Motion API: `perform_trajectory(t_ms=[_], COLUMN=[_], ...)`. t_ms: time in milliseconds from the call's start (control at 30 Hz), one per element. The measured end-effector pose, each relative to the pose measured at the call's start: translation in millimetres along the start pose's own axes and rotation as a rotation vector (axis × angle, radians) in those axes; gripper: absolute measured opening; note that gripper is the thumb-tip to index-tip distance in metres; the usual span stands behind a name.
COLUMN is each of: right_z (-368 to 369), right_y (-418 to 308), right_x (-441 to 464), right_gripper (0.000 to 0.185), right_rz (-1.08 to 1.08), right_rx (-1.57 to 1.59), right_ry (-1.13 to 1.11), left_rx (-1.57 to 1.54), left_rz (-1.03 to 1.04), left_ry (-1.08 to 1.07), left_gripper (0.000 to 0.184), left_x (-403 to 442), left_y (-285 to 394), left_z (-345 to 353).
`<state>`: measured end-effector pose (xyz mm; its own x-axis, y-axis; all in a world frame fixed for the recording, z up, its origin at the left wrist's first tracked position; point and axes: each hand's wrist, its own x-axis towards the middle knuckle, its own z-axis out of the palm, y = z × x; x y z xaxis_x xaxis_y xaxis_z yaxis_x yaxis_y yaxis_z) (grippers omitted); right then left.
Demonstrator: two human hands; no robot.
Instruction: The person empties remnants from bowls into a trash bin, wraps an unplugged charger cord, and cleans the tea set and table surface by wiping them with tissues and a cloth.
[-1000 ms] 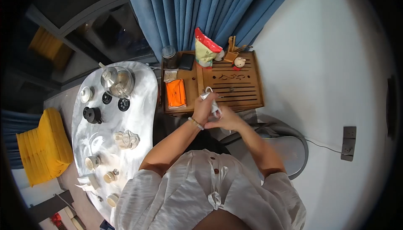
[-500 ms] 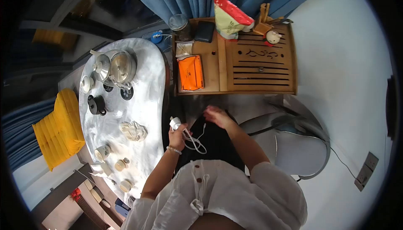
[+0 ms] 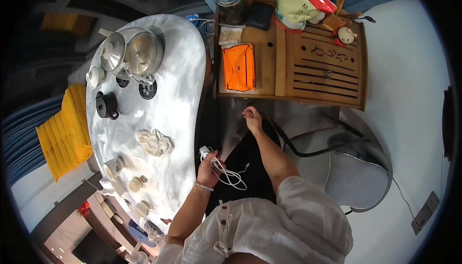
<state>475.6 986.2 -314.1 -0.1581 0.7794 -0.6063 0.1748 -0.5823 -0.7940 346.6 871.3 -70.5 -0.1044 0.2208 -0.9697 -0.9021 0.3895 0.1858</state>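
Note:
My left hand [image 3: 207,170], with a bead bracelet at its wrist, is closed around a white charger plug [image 3: 205,151] and part of its cable. Loops of the white cable [image 3: 234,181] hang from that hand over my dark trousers, and the loose connector end [image 3: 247,166] points up and to the right. My right hand [image 3: 253,120] is just below the front edge of the wooden tea tray [image 3: 321,98]. Its fingers are curled in, and I see nothing in them. An orange tissue pack [image 3: 238,67] lies on the tray above that hand.
On the marble table [image 3: 178,95] at left stand a glass kettle [image 3: 144,54], a dark teapot [image 3: 107,105], a crumpled cloth [image 3: 154,142] and several cups. A jar [image 3: 228,6], a black wallet-like case [image 3: 260,15] and a red-topped bag [image 3: 301,4] sit on the tray. A grey chair [image 3: 358,180] is at right.
The view has shifted, bringing the tray higher and to the right. My right hand has moved up towards the tray's edge, its spread fingers now curled. My left hand still holds the charger plug and cable.

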Motion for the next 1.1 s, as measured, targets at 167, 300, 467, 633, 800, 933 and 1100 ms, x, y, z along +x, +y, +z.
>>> perform_trajectory(t_ms=[167,300,467,633,800,933,1100], right_z=[-5,-10,-16,6,-13,-21,-35], right_y=[-21,-24,16,149,84,75,91], right_x=[36,38,11,-38,-80,-78,-93], right_gripper=[0.013,0.024,0.028,0.025,0.028,0.020,0.011], right_rz=[0.201,0.150,-0.090,-0.686,-0.696,-0.108,-0.051], right_rx=[0.494,0.268,-0.257,-1.459,-0.603,0.012,0.142], right_ry=[0.177,0.135,0.058,0.316,0.399,0.038,-0.030], left_rx=[-0.024,-0.075,-0.085,-0.112,-0.210,-0.009,0.278], left_rz=[0.031,0.040,0.045,0.047,0.126,0.213,0.262], left_ry=[-0.056,-0.051,-0.098,-0.100,-0.197,-0.128,0.003], left_gripper=[0.020,0.020,0.018,0.021,0.026,0.019,0.062], left_x=[-6,0,-5,5,54,99,138], left_y=[-1,4,16,22,18,-9,-50], left_z=[13,27,58,79,95,99,143])
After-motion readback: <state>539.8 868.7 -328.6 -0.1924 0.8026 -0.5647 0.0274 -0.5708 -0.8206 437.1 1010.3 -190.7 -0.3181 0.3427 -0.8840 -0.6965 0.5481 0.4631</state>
